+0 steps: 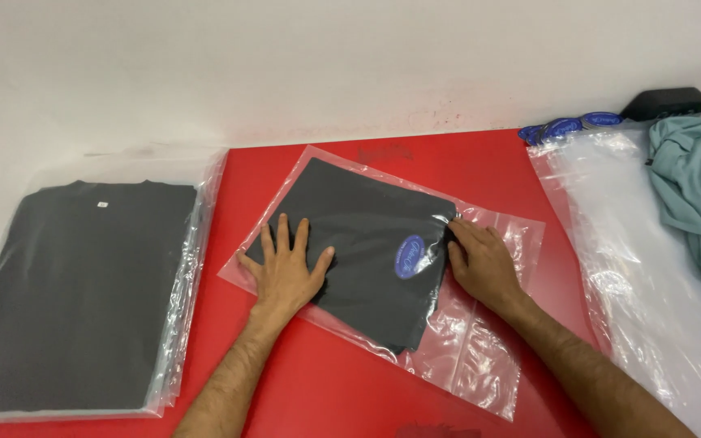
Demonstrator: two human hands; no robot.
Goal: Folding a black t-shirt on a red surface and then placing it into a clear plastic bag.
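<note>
On the red surface [326,381] in front of me, the dark folded garment [367,243] lies inside its clear plastic bag [472,357], angled a little, and that part looks done: the cloth sits well in, with the blue oval sticker [409,256] already on the front. My left hand [287,266] lies flat on the bag with fingers spread wide, pressing the garment down near its left edge and gripping nothing. My right hand [480,259] rests at the garment's right edge, fingers bent onto the plastic just beside the sticker; whether they pinch the film or only press it, I cannot tell.

What seems left is the open end: the loose part of the bag beyond the garment, toward me and to the right, lies wrinkled and slack, not flattened or closed as far as I can see.

To my left a stack of bagged dark garments [83,292] is finished. To my right lie empty clear bags [634,268], a teal cloth [695,186] on them, and more blue stickers [569,126] by the wall.
</note>
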